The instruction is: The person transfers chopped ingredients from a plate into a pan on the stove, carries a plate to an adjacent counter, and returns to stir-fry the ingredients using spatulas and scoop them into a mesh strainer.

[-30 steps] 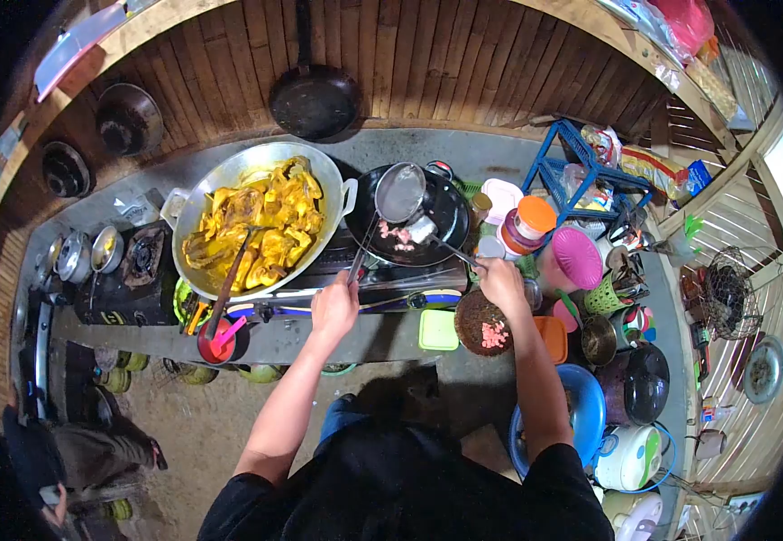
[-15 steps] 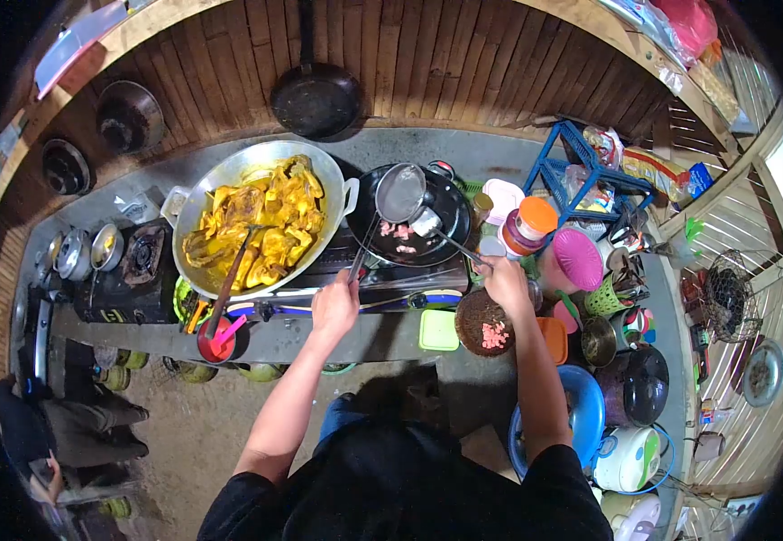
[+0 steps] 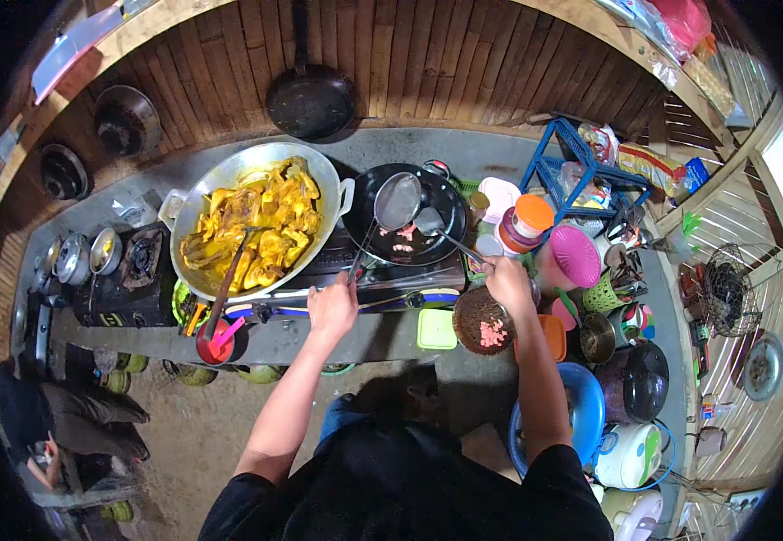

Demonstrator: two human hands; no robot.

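My left hand (image 3: 333,308) is closed round the handle of a round mesh strainer (image 3: 398,200), whose bowl hangs over the black wok (image 3: 452,206). With my right hand (image 3: 507,281) I grip the handle of a metal spatula (image 3: 429,222); its blade is in the wok, right of the strainer. Small pink chopped pieces (image 3: 402,242) lie in the wok below both tools. Just under my right hand sits a round brown mortar-like dish (image 3: 471,317) with more pink pieces (image 3: 492,334) in it.
Left of the wok stands a large pan (image 3: 342,171) of yellow whole chickens (image 3: 265,216), with a ladle (image 3: 229,293) leaning in it. Lidded tubs (image 3: 533,215), a green box (image 3: 437,328) and a blue basin (image 3: 590,406) are to the right. Another person (image 3: 76,415) is at lower left.
The spatula blade has turned and shifted slightly within the wok. The strainer stays over the wok with little movement. The other person's hand at lower left has moved.
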